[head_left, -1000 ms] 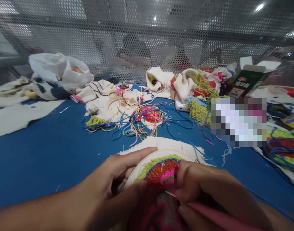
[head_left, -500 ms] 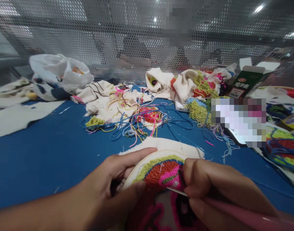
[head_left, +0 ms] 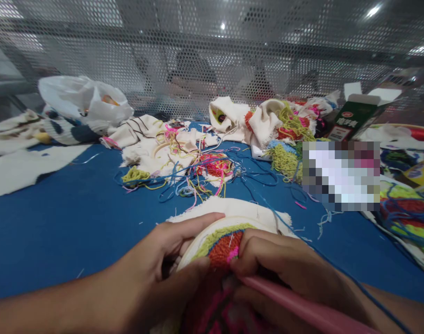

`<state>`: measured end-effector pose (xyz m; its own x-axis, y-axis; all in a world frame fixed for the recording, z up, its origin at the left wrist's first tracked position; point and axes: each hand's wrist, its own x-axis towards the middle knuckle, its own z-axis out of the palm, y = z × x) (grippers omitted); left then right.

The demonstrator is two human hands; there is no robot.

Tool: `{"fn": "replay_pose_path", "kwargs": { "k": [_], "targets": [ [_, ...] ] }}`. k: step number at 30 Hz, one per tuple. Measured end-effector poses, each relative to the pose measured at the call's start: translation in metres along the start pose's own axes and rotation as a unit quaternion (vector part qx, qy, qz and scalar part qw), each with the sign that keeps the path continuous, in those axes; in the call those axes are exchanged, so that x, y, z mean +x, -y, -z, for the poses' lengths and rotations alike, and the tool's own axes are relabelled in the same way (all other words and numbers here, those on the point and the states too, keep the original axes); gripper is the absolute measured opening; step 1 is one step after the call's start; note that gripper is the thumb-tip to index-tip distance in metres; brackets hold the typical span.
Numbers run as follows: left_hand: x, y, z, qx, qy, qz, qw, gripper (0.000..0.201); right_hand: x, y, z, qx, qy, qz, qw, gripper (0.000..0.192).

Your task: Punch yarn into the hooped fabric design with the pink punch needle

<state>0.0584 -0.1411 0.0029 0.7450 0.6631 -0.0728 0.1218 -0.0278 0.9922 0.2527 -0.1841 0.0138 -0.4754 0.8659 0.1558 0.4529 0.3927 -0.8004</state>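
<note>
While my left hand (head_left: 156, 264) clamps the embroidery hoop (head_left: 212, 232) at its 9 o'clock rim, my right hand (head_left: 284, 269) pinches the pink punch needle (head_left: 302, 308), its tip buried under my fingers. Bare blue table (head_left: 69, 222) stretches toward 10 o'clock, and a yarn tangle (head_left: 198, 176) crowds 12. Hoop's lower half is blurry and cut off.

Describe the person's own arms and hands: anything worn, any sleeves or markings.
Both forearms are bare as far as the picture shows: no sleeves, gloves, watch or bracelet. The left hand and right hand show no rings or markings on the visible fingers. Nails look short and unpainted.
</note>
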Motion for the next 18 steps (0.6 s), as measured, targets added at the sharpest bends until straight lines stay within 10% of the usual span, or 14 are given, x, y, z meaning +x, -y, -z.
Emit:
{"fn": "replay_pose_path", "kwargs": {
  "k": [18],
  "targets": [
    [-0.007, 0.0084, 0.0062, -0.01, 0.021, 0.064, 0.998, 0.054, -0.0071, -0.0004, -0.0035, 0.04, -0.148, -0.052, 0.987, 0.034]
  ]
}}
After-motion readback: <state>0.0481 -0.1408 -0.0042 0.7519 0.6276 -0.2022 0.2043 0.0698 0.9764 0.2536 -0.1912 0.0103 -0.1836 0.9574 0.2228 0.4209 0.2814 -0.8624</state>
